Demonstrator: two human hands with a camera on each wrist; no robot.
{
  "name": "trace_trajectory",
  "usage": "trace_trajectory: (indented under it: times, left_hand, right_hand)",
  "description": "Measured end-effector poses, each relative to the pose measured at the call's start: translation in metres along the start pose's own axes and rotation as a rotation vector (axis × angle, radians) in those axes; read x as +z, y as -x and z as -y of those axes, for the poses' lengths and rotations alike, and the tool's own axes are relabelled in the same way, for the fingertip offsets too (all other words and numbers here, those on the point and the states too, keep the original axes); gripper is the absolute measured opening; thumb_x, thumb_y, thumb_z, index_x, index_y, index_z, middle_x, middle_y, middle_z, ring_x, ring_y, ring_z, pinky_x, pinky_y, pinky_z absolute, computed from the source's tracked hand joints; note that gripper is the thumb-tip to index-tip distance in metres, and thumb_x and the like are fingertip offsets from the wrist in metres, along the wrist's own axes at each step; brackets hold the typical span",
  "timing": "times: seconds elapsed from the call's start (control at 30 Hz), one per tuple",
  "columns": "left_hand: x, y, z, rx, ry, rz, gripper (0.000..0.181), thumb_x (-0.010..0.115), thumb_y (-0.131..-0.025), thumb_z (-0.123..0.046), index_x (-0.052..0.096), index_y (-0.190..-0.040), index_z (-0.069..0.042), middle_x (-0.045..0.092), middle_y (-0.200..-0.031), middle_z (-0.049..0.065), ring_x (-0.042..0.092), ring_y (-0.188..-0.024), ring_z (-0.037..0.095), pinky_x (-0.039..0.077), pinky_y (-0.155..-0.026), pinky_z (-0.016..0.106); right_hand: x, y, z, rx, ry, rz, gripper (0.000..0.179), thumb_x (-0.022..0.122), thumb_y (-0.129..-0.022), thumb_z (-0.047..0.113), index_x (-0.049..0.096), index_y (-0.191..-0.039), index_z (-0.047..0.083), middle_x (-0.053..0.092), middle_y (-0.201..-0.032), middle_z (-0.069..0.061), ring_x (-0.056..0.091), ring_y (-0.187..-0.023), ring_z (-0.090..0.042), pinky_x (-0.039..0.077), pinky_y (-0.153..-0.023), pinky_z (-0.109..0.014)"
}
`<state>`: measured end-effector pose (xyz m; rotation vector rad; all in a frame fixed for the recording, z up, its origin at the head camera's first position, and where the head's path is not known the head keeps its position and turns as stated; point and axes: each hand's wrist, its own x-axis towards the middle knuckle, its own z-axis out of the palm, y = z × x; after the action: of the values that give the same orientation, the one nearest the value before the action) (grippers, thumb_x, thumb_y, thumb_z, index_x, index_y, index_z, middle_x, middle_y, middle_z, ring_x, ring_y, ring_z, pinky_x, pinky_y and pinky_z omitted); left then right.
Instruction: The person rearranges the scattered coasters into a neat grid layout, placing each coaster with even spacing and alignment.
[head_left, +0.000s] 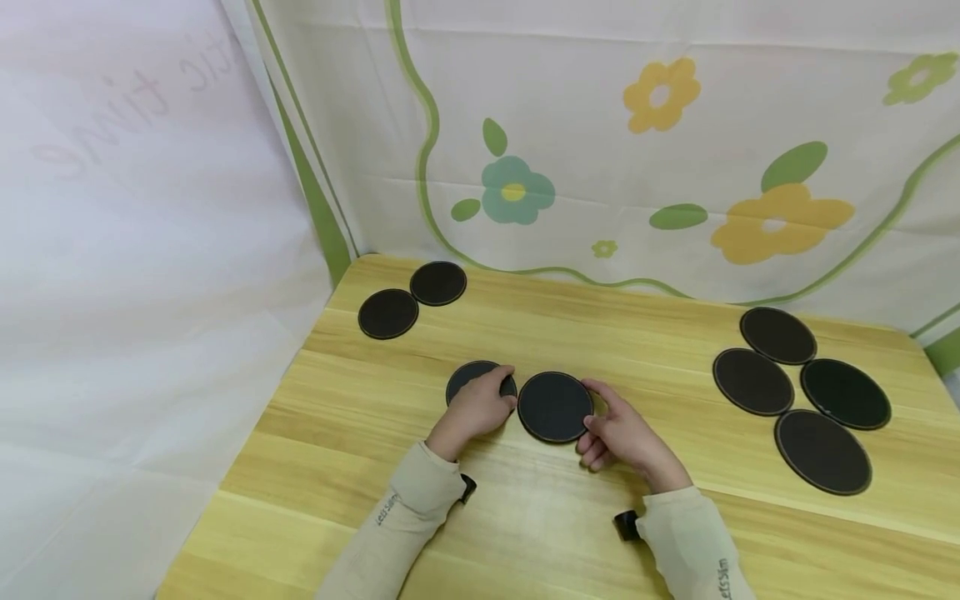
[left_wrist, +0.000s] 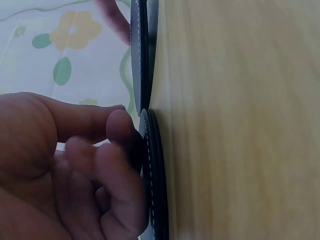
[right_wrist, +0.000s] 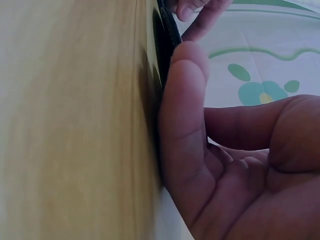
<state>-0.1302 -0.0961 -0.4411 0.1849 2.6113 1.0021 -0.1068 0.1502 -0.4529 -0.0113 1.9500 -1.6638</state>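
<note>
Your right hand (head_left: pixel 618 429) pinches the right middle disc (head_left: pixel 555 407) by its right rim, thumb near, forefinger far. Your left hand (head_left: pixel 480 402) has bent fingers on the left middle disc (head_left: pixel 467 374); can't tell if it grips. Their rims sit side by side, touching or nearly. Wood spans from your right hand to the four-disc cluster (head_left: pixel 752 381) at right, and toward the near side. Disc pair (head_left: pixel 388 314) sits near the counter's (head_left: pixel 540 525) far-left corner; printed cloth (head_left: pixel 585 125) backs the far edge.

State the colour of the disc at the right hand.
Disc: black, thin lighter line near rim; best in head view.
</note>
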Motion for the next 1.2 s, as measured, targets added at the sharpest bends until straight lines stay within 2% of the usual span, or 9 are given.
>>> trace_trajectory:
  times: [0.5, 0.8, 0.87, 0.93, 1.0, 1.03, 1.07, 1.13, 1.2]
  left_hand:
    - [0.001, -0.003, -0.004, 0.02, 0.023, 0.008, 0.049, 0.058, -0.104, -0.021, 0.048, -0.151, -0.01, 0.052, -0.147, 0.013, 0.047, -0.135, 0.038, 0.04, -0.107, 0.052]
    - [0.001, -0.005, -0.006, 0.033, 0.022, 0.022, 0.05, 0.057, -0.104, -0.022, 0.047, -0.151, -0.009, 0.052, -0.147, 0.014, 0.047, -0.134, 0.038, 0.04, -0.106, 0.051]
    - [0.0, -0.006, -0.004, 0.037, 0.065, 0.038, 0.05, 0.057, -0.105, -0.022, 0.046, -0.152, -0.01, 0.062, -0.132, 0.014, 0.063, -0.113, 0.034, 0.051, -0.092, 0.047]
    - [-0.003, -0.006, -0.001, 0.032, 0.147, 0.069, 0.051, 0.056, -0.105, -0.022, 0.044, -0.153, -0.01, 0.07, -0.103, 0.012, 0.068, -0.078, 0.026, 0.055, -0.072, 0.04]
    - [-0.01, -0.007, 0.004, 0.028, 0.251, 0.084, 0.052, 0.055, -0.106, -0.021, 0.042, -0.154, -0.009, 0.065, -0.078, 0.008, 0.054, -0.049, 0.018, 0.05, -0.054, 0.033]
    - [-0.016, -0.006, 0.008, 0.022, 0.301, 0.087, 0.052, 0.055, -0.106, -0.021, 0.042, -0.155, -0.009, 0.059, -0.069, 0.007, 0.044, -0.042, 0.015, 0.047, -0.048, 0.031]
    - [-0.022, -0.006, 0.012, 0.014, 0.336, 0.081, 0.052, 0.055, -0.106, -0.02, 0.041, -0.155, -0.009, 0.057, -0.066, 0.008, 0.042, -0.042, 0.014, 0.047, -0.047, 0.03]
    - [-0.038, -0.006, 0.021, 0.002, 0.352, 0.028, 0.052, 0.054, -0.106, -0.02, 0.041, -0.155, -0.007, 0.06, -0.075, 0.009, 0.047, -0.047, 0.017, 0.051, -0.052, 0.033]
    - [-0.054, -0.008, 0.033, -0.001, 0.277, -0.061, 0.054, 0.055, -0.105, -0.02, 0.039, -0.155, -0.005, 0.065, -0.092, 0.014, 0.058, -0.064, 0.023, 0.055, -0.065, 0.039]
  right_hand:
    - [0.006, 0.008, 0.006, 0.017, 0.109, -0.093, 0.064, 0.044, -0.104, 0.0, 0.015, -0.161, 0.006, 0.063, -0.066, -0.016, 0.061, -0.048, -0.024, 0.055, -0.048, -0.04]
    - [0.005, 0.01, 0.005, 0.017, 0.117, -0.115, 0.063, 0.045, -0.104, 0.0, 0.017, -0.16, 0.005, 0.063, -0.066, -0.016, 0.061, -0.048, -0.024, 0.055, -0.048, -0.04]
    - [0.005, 0.01, 0.005, 0.012, 0.113, -0.114, 0.063, 0.045, -0.104, 0.0, 0.017, -0.161, 0.005, 0.064, -0.066, -0.016, 0.061, -0.049, -0.025, 0.055, -0.048, -0.04]
    - [0.006, 0.01, 0.005, 0.008, 0.108, -0.115, 0.064, 0.045, -0.105, 0.001, 0.017, -0.161, 0.007, 0.064, -0.066, -0.016, 0.062, -0.049, -0.025, 0.055, -0.049, -0.04]
    - [0.007, 0.01, 0.006, 0.001, 0.102, -0.111, 0.064, 0.046, -0.105, 0.002, 0.017, -0.162, 0.008, 0.064, -0.067, -0.017, 0.062, -0.05, -0.026, 0.056, -0.049, -0.041]
    - [0.008, 0.01, 0.006, -0.002, 0.098, -0.111, 0.064, 0.046, -0.105, 0.002, 0.017, -0.162, 0.009, 0.064, -0.067, -0.017, 0.062, -0.05, -0.026, 0.056, -0.05, -0.041]
    - [0.008, 0.01, 0.007, -0.008, 0.094, -0.106, 0.064, 0.046, -0.105, 0.003, 0.017, -0.162, 0.009, 0.064, -0.068, -0.018, 0.062, -0.051, -0.027, 0.056, -0.05, -0.042]
    - [0.009, 0.011, 0.009, -0.022, 0.091, -0.094, 0.064, 0.046, -0.105, 0.004, 0.017, -0.162, 0.008, 0.064, -0.069, -0.018, 0.063, -0.052, -0.028, 0.056, -0.052, -0.043]
    - [0.008, 0.012, 0.012, -0.034, 0.092, -0.087, 0.062, 0.045, -0.106, 0.005, 0.018, -0.161, 0.007, 0.064, -0.07, -0.019, 0.063, -0.053, -0.029, 0.057, -0.053, -0.044]
